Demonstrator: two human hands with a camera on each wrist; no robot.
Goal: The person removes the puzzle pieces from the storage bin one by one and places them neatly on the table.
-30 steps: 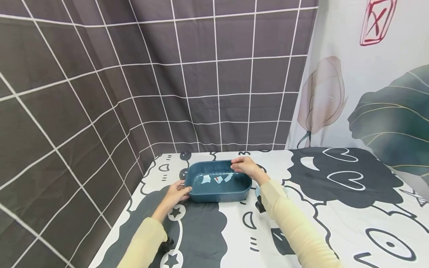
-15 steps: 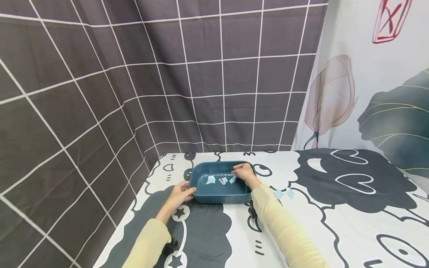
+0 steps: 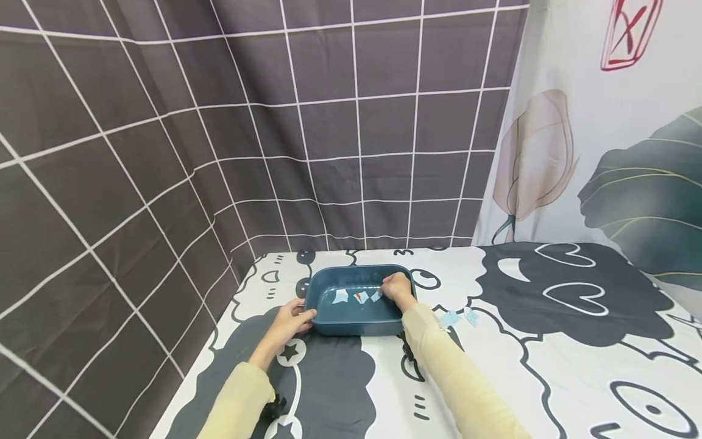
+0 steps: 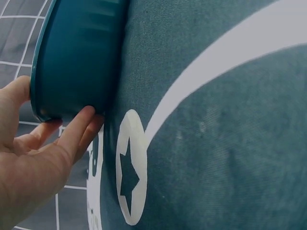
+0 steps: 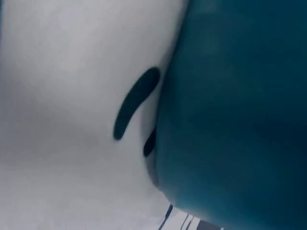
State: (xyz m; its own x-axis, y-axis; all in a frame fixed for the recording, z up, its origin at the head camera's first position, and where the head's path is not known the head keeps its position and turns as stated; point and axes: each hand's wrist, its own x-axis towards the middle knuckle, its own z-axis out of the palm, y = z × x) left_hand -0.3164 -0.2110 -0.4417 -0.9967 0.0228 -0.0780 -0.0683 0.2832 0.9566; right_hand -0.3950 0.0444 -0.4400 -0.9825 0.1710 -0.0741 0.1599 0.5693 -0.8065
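A dark teal oblong basin stands on the patterned cloth. My left hand holds its left end; in the left wrist view, the thumb of that left hand is at the rim and the fingers touch the outer wall. Inside the basin lie a white scrap, a scrap with a red mark and a pale blue scrap, all like torn paper. My right hand reaches into the basin's right side, close by the pale blue scrap. Its fingertips are hidden, and the right wrist view shows only basin wall and cloth.
Two light blue scraps lie on the cloth right of the basin, beside my right sleeve. The black and white cartoon cloth covers the surface. A dark gridded curtain hangs behind and to the left, a white printed one at the right.
My right hand has come down from above the basin's far rim into its right side. The two scraps on the cloth have come into view. My left hand stays at the basin's left end.
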